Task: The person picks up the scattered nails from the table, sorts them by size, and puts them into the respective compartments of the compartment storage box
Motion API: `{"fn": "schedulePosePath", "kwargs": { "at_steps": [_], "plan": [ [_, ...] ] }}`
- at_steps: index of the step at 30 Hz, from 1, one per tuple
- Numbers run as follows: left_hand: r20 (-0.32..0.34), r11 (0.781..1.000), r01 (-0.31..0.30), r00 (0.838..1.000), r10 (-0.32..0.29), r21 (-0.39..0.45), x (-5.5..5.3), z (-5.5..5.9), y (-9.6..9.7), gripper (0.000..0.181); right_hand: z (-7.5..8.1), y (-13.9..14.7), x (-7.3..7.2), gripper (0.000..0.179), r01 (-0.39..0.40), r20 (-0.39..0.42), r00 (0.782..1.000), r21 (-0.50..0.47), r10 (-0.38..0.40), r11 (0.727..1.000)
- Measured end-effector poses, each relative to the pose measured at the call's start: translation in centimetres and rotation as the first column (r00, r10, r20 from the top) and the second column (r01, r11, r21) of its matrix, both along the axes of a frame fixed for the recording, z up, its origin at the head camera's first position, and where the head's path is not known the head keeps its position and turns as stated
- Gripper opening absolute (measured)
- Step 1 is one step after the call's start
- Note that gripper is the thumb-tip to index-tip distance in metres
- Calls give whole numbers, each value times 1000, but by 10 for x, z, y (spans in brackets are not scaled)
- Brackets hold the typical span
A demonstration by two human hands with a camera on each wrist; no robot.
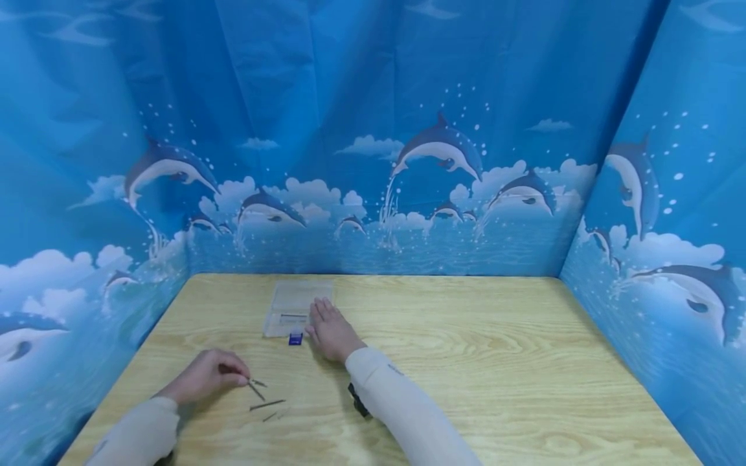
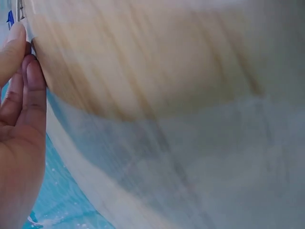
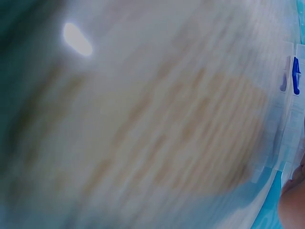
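Observation:
In the head view, my left hand [image 1: 212, 375] is low on the left, thumb and forefinger pinched at the end of a thin dark metal rod [image 1: 256, 391]. In the left wrist view its fingertips [image 2: 34, 71] meet the thumb, with a dark bit between them. A longer thin rod [image 1: 267, 405] and a small short one [image 1: 269, 417] lie on the table just beyond. My right hand [image 1: 333, 330] lies with straight fingers at the right edge of an opened clear plastic case [image 1: 303, 294]. The case has a blue latch [image 1: 295, 339] and one rod-like piece [image 1: 293, 316] inside.
The wooden table [image 1: 495, 362] stretches away to the right of both hands. A blue curtain with dolphins [image 1: 440, 152] stands along its back and sides. Both wrist views show mostly blurred tabletop.

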State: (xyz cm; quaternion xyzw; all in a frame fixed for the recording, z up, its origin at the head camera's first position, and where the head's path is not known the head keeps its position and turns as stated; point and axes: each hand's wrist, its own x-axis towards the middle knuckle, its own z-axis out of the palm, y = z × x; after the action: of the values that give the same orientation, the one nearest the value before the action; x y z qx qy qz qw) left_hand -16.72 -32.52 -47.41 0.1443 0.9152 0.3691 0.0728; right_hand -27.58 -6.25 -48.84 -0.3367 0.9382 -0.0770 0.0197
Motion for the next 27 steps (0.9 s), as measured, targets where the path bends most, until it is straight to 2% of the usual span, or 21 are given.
{"fn": "schedulePosePath", "kwargs": {
  "at_steps": [5, 10, 12, 14, 18, 20, 25, 27],
  "plan": [
    [40, 998, -57, 998, 56, 11, 3, 3, -2, 13, 2, 0, 0, 56, -3, 13, 1000, -20, 4, 1000],
    [39, 996, -89, 995, 89, 22, 7, 4, -3, 15, 1, 0, 1, 56, -1, 18, 1000, -25, 1, 1000],
    [43, 992, -123, 992, 122, 20, 9, 4, -2, 17, 1, 1, 1, 56, 0, 18, 1000, -30, 1, 1000],
    [67, 985, -169, 984, 167, 28, 10, 4, -2, 19, 0, 1, 2, 56, -1, 20, 1000, -32, 2, 999],
    [131, 953, -297, 949, 288, 59, 8, 5, -2, 26, -1, 1, 1, 56, -4, 9, 1000, -34, 4, 999],
    [125, 939, -338, 936, 328, 68, 6, 6, 0, 28, -1, 1, 1, 56, -2, 7, 1000, -31, 2, 1000],
    [-3, 924, -380, 925, 381, 51, -1, 10, 5, 26, -2, 0, 0, 56, 2, 6, 1000, -23, -2, 1000],
    [-19, 910, -411, 911, 413, 59, -4, 12, 8, 27, -2, 0, 0, 56, 1, 5, 1000, -24, -1, 1000]
  ]
}}
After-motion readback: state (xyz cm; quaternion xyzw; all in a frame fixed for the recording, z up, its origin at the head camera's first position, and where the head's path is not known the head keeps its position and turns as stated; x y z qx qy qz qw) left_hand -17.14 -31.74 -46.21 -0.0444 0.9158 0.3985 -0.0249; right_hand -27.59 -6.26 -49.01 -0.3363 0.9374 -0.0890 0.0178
